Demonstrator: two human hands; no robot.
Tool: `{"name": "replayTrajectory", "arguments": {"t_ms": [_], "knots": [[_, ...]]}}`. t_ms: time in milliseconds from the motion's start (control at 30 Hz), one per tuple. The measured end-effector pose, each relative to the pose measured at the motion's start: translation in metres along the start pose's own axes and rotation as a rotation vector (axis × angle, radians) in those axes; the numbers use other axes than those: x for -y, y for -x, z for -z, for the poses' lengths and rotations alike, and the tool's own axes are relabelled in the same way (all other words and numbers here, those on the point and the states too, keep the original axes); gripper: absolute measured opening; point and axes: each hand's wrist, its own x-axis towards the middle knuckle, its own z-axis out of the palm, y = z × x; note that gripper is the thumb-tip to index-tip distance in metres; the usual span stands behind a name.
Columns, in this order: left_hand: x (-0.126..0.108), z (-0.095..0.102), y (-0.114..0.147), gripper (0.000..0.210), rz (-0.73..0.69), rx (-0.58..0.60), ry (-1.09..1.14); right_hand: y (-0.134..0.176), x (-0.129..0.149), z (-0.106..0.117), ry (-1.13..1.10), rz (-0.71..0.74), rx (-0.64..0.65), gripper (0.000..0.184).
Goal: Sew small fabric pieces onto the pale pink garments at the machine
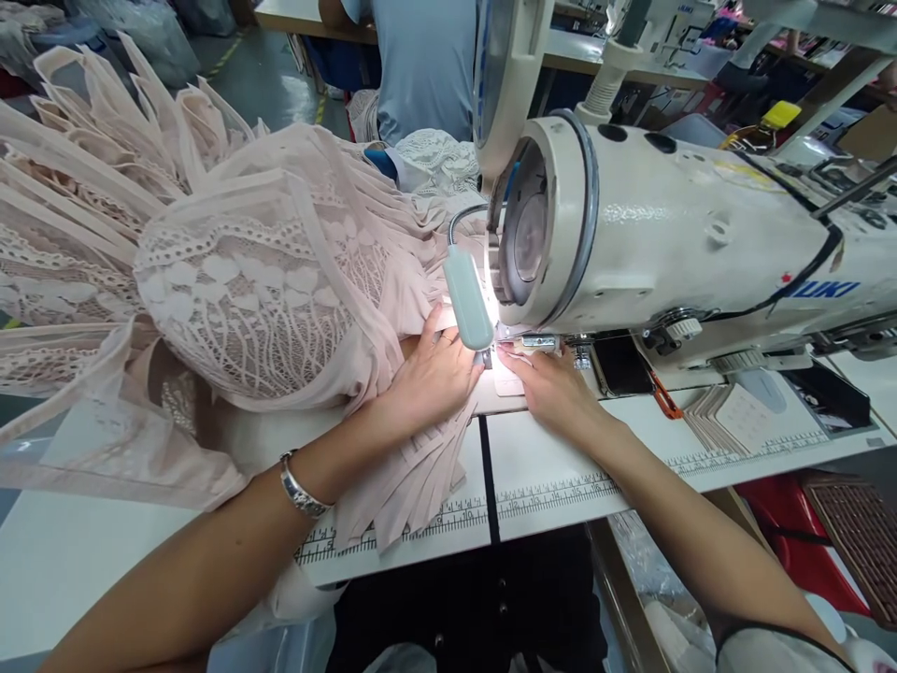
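Observation:
Under the lamp, my left hand (435,372) is closed on pale pink fabric just left of the needle area, its fingers bent over the cloth. My right hand (557,385) pinches the edge of the fabric at the right of the presser foot, thumb and forefinger together. A white sewing machine (659,224) stands over both hands, and a small green lamp (468,297) hides part of the stitching spot. Left of my hands lies a heap of pale pink lace bras (259,280). Pale fabric strips (413,477) hang below my left wrist.
A printed ruler (561,491) runs along the front edge of the white table (519,449). At right lie a dark phone-like slab (622,365), orange-handled snips (664,396) and a stack of pale cards (729,416). A person in blue (424,65) sits beyond the machine.

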Motion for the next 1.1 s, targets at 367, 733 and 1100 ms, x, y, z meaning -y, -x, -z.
{"name": "replayTrajectory", "arguments": {"t_ms": [367, 733, 1100], "knots": [[-0.003, 0.004, -0.001, 0.024, 0.004, 0.036, -0.039, -0.003, 0.003, 0.004, -0.011, -0.045, 0.082, 0.062], [-0.006, 0.006, -0.002, 0.024, 0.047, 0.094, -0.151, -0.006, 0.009, 0.015, -0.023, -0.113, 0.252, 0.064], [-0.007, 0.010, -0.003, 0.019, 0.067, 0.097, -0.192, -0.005, 0.018, 0.012, 0.038, -0.099, 0.136, 0.050]]}}
